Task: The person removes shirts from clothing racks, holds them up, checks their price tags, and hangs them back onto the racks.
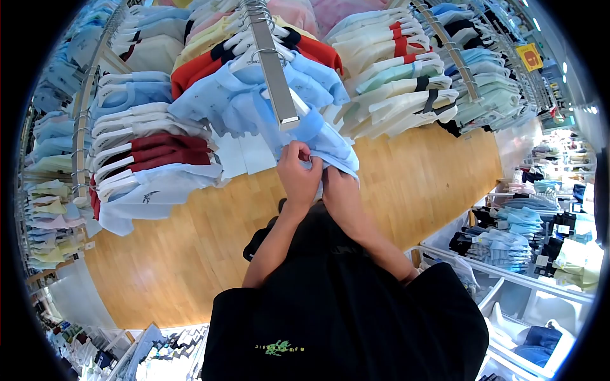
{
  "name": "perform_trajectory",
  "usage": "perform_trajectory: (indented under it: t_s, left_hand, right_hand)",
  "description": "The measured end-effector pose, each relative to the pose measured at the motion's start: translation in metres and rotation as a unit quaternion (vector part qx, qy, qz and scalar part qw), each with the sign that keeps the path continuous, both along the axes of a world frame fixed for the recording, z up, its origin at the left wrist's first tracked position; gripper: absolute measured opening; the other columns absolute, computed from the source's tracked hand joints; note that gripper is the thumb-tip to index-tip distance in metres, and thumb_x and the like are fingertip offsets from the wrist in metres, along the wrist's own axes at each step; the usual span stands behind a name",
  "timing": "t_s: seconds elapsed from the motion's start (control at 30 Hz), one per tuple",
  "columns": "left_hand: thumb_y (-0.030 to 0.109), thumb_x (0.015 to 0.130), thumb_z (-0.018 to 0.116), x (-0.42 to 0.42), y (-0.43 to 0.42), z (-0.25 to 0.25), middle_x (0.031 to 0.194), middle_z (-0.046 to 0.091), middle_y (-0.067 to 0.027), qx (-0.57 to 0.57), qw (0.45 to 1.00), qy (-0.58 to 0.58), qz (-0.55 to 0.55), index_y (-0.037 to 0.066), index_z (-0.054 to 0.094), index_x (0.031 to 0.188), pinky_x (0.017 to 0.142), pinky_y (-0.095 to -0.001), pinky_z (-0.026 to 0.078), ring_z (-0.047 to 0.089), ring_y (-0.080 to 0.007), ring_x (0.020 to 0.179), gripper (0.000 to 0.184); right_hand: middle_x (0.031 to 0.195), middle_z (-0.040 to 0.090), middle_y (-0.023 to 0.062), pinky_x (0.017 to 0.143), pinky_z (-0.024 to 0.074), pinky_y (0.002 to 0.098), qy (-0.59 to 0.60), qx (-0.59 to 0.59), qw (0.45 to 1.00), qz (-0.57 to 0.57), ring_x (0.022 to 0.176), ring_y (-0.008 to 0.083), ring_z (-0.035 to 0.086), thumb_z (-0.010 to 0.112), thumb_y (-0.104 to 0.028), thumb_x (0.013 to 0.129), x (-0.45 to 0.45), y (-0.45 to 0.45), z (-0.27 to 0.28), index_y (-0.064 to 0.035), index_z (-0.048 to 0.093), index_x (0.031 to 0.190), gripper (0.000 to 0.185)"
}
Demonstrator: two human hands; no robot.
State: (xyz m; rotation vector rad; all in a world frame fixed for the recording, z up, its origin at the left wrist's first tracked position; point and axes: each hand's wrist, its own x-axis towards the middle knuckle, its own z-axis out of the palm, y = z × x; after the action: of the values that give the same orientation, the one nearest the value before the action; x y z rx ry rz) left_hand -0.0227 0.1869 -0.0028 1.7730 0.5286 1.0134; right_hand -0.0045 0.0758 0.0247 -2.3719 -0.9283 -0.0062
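A light blue shirt (327,141) hangs on a white hanger (297,100) at the front end of the middle rail. My left hand (298,174) is closed, its thumb and fingers pinching the shirt's near edge. Beside it, my right hand (343,198) reaches up under the same shirt. The fabric covers its fingers, so their grip is hidden. Directly behind hangs another light blue shirt (219,89) with small printed marks, followed by red and yellow ones.
The metal rail (273,79) ends just above my hands. Side rails carry maroon shirts (168,151) on the left and cream shirts (397,105) on the right. Wooden floor (406,184) lies below. White bins (524,317) with folded clothes stand at lower right.
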Motion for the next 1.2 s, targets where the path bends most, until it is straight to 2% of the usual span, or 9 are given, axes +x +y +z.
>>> perform_trajectory:
  t_s: [0.1, 0.17, 0.23, 0.27, 0.37, 0.47, 0.77, 1.0, 1.2]
  left_hand:
    - [0.000, 0.072, 0.064, 0.001, 0.006, 0.003, 0.070, 0.055, -0.0095, -0.028, 1.000, 0.002, 0.010, 0.002, 0.051, 0.079, 0.057, -0.0337, 0.047, 0.057, -0.0240, 0.059, 0.015]
    - [0.001, 0.075, 0.065, 0.002, 0.010, 0.004, 0.073, 0.061, -0.0099, -0.111, 0.993, -0.020, -0.017, 0.001, 0.052, 0.081, 0.059, -0.0314, 0.051, 0.061, -0.0217, 0.060, 0.014]
    - [0.002, 0.076, 0.065, 0.001, 0.011, 0.007, 0.074, 0.062, -0.0101, -0.127, 0.992, -0.009, -0.021, 0.000, 0.053, 0.082, 0.060, -0.0304, 0.052, 0.063, -0.0211, 0.062, 0.014]
    - [0.002, 0.077, 0.065, -0.001, 0.012, 0.007, 0.075, 0.064, -0.0103, -0.143, 0.989, 0.004, -0.026, 0.000, 0.053, 0.082, 0.061, -0.0294, 0.053, 0.064, -0.0205, 0.063, 0.013]
    - [0.002, 0.079, 0.064, 0.000, 0.015, 0.006, 0.074, 0.064, -0.0110, -0.138, 0.990, 0.001, -0.016, -0.001, 0.053, 0.082, 0.061, -0.0292, 0.053, 0.065, -0.0206, 0.064, 0.012]
    - [-0.001, 0.083, 0.061, -0.001, 0.018, 0.005, 0.077, 0.062, -0.0070, -0.146, 0.989, 0.009, -0.023, -0.001, 0.054, 0.085, 0.065, -0.0266, 0.053, 0.059, -0.0123, 0.069, 0.008]
    - [-0.002, 0.088, 0.058, -0.004, 0.019, -0.004, 0.070, 0.059, -0.0036, -0.145, 0.989, 0.016, -0.031, 0.001, 0.050, 0.090, 0.059, -0.0216, 0.044, 0.053, -0.0060, 0.064, 0.009]
    - [-0.003, 0.088, 0.058, -0.002, 0.018, -0.004, 0.070, 0.059, -0.0032, -0.151, 0.988, 0.014, -0.028, 0.000, 0.050, 0.089, 0.058, -0.0208, 0.043, 0.053, -0.0055, 0.063, 0.009]
    - [-0.003, 0.087, 0.058, -0.002, 0.017, -0.007, 0.070, 0.060, -0.0037, -0.147, 0.989, 0.012, -0.015, 0.000, 0.051, 0.088, 0.059, -0.0212, 0.044, 0.055, -0.0061, 0.063, 0.008]
  right_hand:
    - [0.069, 0.061, 0.0207, 0.055, 0.0466, 0.0466, -0.004, 0.074, 0.997, -0.032, 0.061, 0.0414, 0.058, 0.059, -0.001, 0.083, -0.003, -0.002, 0.008, 0.0011, 0.058, 0.094, 0.011]
    - [0.070, 0.064, 0.0191, 0.054, 0.0489, 0.0400, 0.038, 0.085, 0.995, -0.046, 0.059, 0.0358, 0.062, 0.063, -0.006, 0.086, 0.002, -0.007, 0.006, 0.0001, 0.062, 0.093, 0.009]
    - [0.074, 0.067, 0.0169, 0.057, 0.0507, 0.0332, 0.150, 0.164, 0.971, -0.082, 0.061, 0.0262, 0.066, 0.067, -0.009, 0.086, 0.007, -0.010, 0.008, 0.0008, 0.066, 0.091, 0.011]
    - [0.075, 0.069, 0.0129, 0.060, 0.0513, 0.0266, 0.190, 0.176, 0.961, -0.100, 0.064, 0.0160, 0.067, 0.068, -0.010, 0.087, 0.010, -0.012, 0.010, 0.0032, 0.068, 0.092, 0.014]
    - [0.073, 0.068, 0.0095, 0.061, 0.0521, 0.0251, 0.300, 0.272, 0.908, -0.110, 0.065, 0.0135, 0.067, 0.066, -0.009, 0.090, 0.019, -0.013, 0.013, 0.0066, 0.067, 0.092, 0.016]
    - [0.074, 0.067, 0.0087, 0.062, 0.0536, 0.0239, 0.336, 0.281, 0.893, -0.099, 0.067, 0.0130, 0.067, 0.062, -0.008, 0.092, 0.029, -0.017, 0.011, 0.0093, 0.066, 0.094, 0.018]
    - [0.074, 0.067, 0.0096, 0.059, 0.0532, 0.0229, 0.394, 0.288, 0.867, -0.095, 0.064, 0.0120, 0.065, 0.062, -0.009, 0.092, 0.036, -0.021, 0.015, 0.0073, 0.064, 0.091, 0.016]
    - [0.073, 0.067, 0.0091, 0.061, 0.0523, 0.0233, 0.472, 0.330, 0.812, -0.093, 0.064, 0.0118, 0.063, 0.063, -0.010, 0.091, 0.040, -0.025, 0.017, 0.0056, 0.064, 0.088, 0.016]
    - [0.075, 0.067, 0.0080, 0.062, 0.0506, 0.0227, 0.475, 0.323, 0.814, -0.083, 0.064, 0.0110, 0.062, 0.062, -0.014, 0.093, 0.042, -0.027, 0.014, 0.0028, 0.064, 0.088, 0.018]
